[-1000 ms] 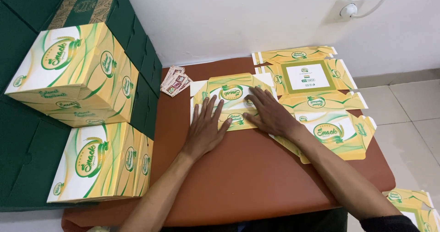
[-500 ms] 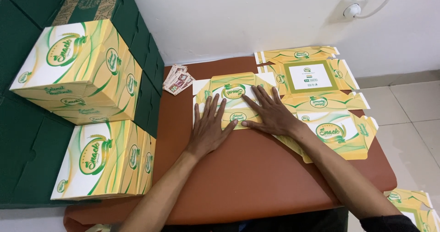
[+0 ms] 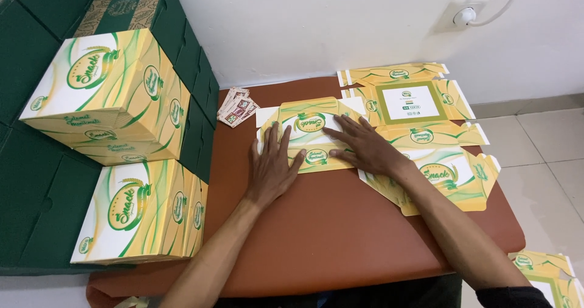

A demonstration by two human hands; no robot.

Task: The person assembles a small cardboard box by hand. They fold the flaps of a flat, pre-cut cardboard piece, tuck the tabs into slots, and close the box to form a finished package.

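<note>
A flat yellow and white cardboard box blank [image 3: 311,125] with green ornament lies at the far middle of the brown table [image 3: 322,235]. My left hand [image 3: 272,167] presses palm down on its left part, fingers spread. On its right part rests my right hand [image 3: 365,147], also flat with fingers apart, reaching across the blank. Neither hand grips anything. More unfolded blanks of the same kind [image 3: 426,125] lie in a loose pile right of my right hand.
Two stacks of assembled yellow boxes [image 3: 115,101] [image 3: 143,213] stand at the left, against dark green cartons [image 3: 36,180]. A small pile of printed cards [image 3: 236,107] lies near the wall. A wall socket [image 3: 468,13] is at upper right. Further blanks [image 3: 547,274] lie on the tiled floor.
Both hands have stayed pressed on the blank, shifting only slightly. The view has moved a little, nothing else differs.
</note>
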